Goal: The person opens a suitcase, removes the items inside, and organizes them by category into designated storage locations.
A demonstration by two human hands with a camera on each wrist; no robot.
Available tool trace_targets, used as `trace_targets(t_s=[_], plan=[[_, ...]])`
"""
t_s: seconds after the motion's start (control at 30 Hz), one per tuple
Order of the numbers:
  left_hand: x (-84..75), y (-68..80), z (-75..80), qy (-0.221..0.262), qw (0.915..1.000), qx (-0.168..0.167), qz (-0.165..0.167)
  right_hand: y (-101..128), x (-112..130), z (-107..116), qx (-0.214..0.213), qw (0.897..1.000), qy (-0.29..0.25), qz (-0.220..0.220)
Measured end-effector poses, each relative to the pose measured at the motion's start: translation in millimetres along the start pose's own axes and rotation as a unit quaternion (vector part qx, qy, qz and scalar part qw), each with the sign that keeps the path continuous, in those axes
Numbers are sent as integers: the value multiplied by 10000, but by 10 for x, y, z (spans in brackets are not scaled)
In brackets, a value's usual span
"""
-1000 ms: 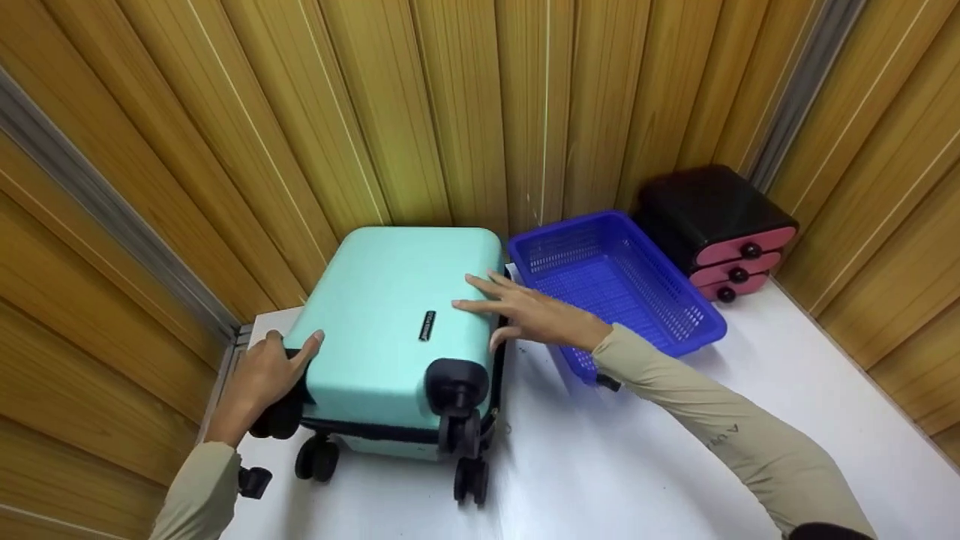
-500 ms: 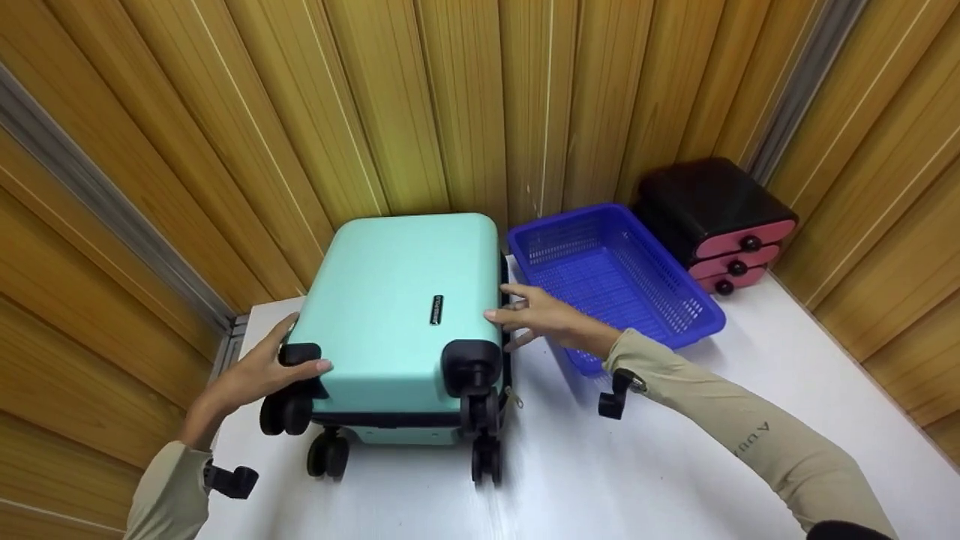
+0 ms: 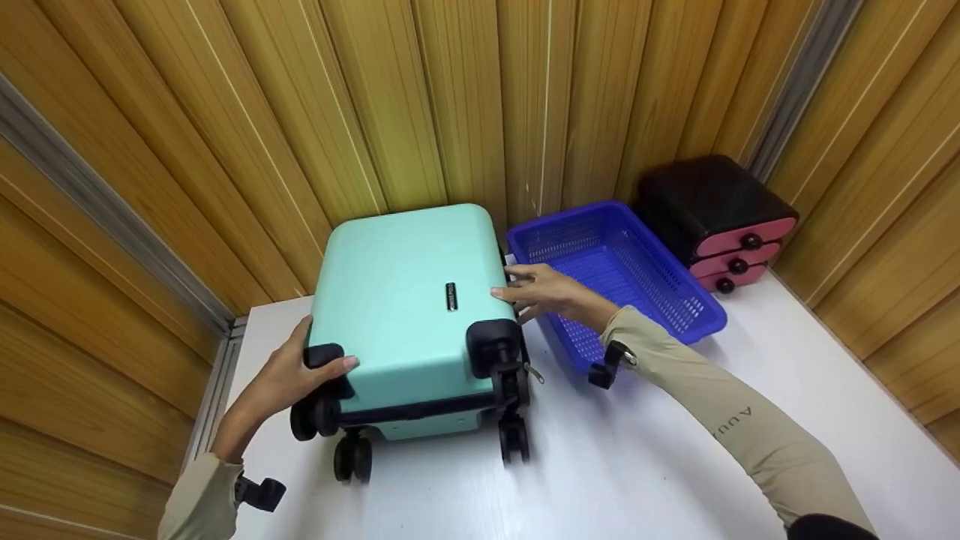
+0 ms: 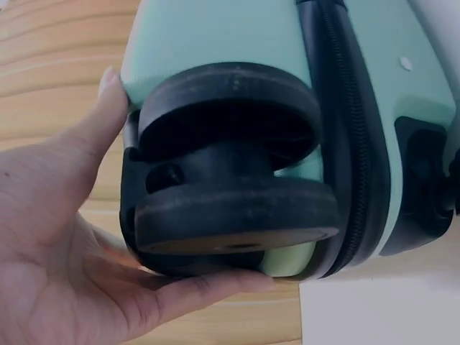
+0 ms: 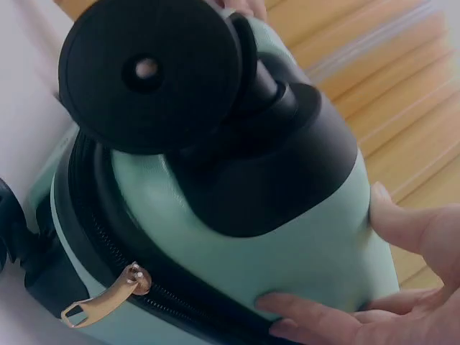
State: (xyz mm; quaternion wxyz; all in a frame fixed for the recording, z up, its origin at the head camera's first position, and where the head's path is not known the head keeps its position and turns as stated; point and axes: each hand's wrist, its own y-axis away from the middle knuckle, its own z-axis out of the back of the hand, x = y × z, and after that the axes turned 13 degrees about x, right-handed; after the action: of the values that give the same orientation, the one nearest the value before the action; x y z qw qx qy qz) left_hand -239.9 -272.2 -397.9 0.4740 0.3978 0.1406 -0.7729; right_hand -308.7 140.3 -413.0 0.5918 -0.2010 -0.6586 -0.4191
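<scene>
A mint-green hard-shell suitcase (image 3: pixel 397 270) lies flat on the white surface, its black wheels towards me. My left hand (image 3: pixel 281 379) grips the near left corner, thumb over the black corner guard and fingers down the side. In the left wrist view a twin wheel (image 4: pixel 237 212) sits beside that hand's palm. My right hand (image 3: pixel 555 291) holds the right side, thumb at the top edge and fingertips against the side wall. Close to those fingers, a gold zipper pull (image 5: pixel 108 298) hangs from the black zipper in the right wrist view. The suitcase's far side is hidden.
A blue plastic basket (image 3: pixel 701 326) stands right of the suitcase, partly behind my right forearm. Beyond it is a black box with pink drawers (image 3: pixel 739 240) in the corner. Wood-look walls (image 3: pixel 450 97) close in the back and both sides of the white surface (image 3: pixel 600 480).
The suitcase has shifted right and turned slightly counterclockwise, the left hand moving with it. My right hand has gone from spread over the top to holding the right side.
</scene>
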Motion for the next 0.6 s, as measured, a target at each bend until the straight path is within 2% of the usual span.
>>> trace_targets(t_s=[0.17, 0.3, 0.43, 0.6], plan=[[-33, -22, 34, 28, 10000, 30, 58, -17, 6, 3, -172, 9997, 182, 50], [-47, -39, 66, -79, 9996, -173, 202, -31, 67, 9, -213, 9995, 231, 43], [-69, -40, -3, -155, 9992, -318, 177, -38, 88, 53, -156, 9992, 366, 60], [-116, -51, -120, -309, 9993, -171, 157, -39, -8, 135, -33, 9988, 488, 88]])
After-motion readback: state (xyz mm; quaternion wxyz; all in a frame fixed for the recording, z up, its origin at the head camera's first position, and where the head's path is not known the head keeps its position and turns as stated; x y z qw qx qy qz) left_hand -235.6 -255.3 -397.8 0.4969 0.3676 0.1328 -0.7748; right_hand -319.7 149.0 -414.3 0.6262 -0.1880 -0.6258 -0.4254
